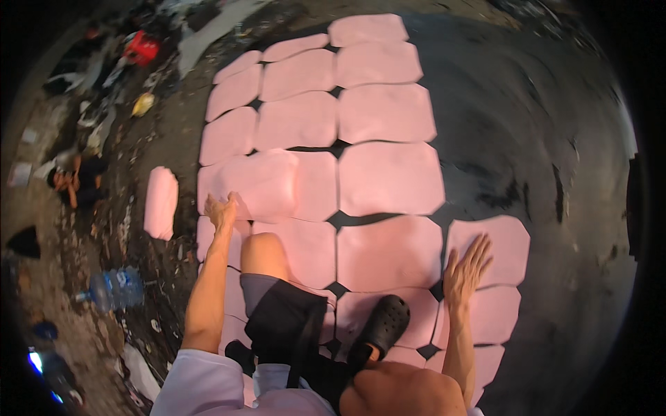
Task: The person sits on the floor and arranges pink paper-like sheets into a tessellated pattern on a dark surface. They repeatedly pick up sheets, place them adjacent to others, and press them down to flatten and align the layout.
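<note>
Pink sheets with cut corners (390, 179) lie edge to edge in rows on a dark surface. My left hand (222, 209) rests palm down with fingers apart on a raised, curved pink sheet or bundle (262, 182) at the left of the rows. Whether that piece is one sheet or several, I cannot tell. At the right, my right hand (468, 269) lies flat, fingers stretched, on a pink sheet (510, 243) in the outer column. A rolled pink bundle (161, 203) sits on the ground to the left.
My black clog (387, 322) stands on the sheets, and my bent knee (265, 255) is above them. At the left are a clear blue water jug (116, 290), a red object (141, 47), a yellow object (143, 105) and scattered scraps. A person (78, 182) is at the far left.
</note>
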Demonstrator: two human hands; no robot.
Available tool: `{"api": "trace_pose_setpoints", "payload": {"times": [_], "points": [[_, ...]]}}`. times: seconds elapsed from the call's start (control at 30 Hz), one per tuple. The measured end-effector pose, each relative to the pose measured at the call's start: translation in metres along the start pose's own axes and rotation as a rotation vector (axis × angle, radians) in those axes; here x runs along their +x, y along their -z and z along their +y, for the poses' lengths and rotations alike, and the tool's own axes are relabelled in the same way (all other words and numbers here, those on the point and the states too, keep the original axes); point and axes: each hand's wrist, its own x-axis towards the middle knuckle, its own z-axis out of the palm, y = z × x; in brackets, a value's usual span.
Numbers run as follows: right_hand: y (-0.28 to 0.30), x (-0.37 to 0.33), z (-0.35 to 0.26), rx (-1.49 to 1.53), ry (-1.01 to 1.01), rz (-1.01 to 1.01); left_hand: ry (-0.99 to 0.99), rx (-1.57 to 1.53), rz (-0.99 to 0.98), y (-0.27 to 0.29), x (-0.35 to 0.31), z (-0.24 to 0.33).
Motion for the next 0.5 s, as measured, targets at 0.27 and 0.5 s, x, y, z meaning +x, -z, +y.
{"api": "trace_pose_setpoints", "payload": {"times": [0.27,0.5], "points": [[0.016,-0.022,0.029,-0.145,0.033,0.027,0.058,-0.251,-0.354,-0.035,-0.034,0.044],[0.011,-0.024,0.011,-0.102,0.067,-0.007,0.318,-0.175,-0.284,-0.03,-0.025,0.039]]}}
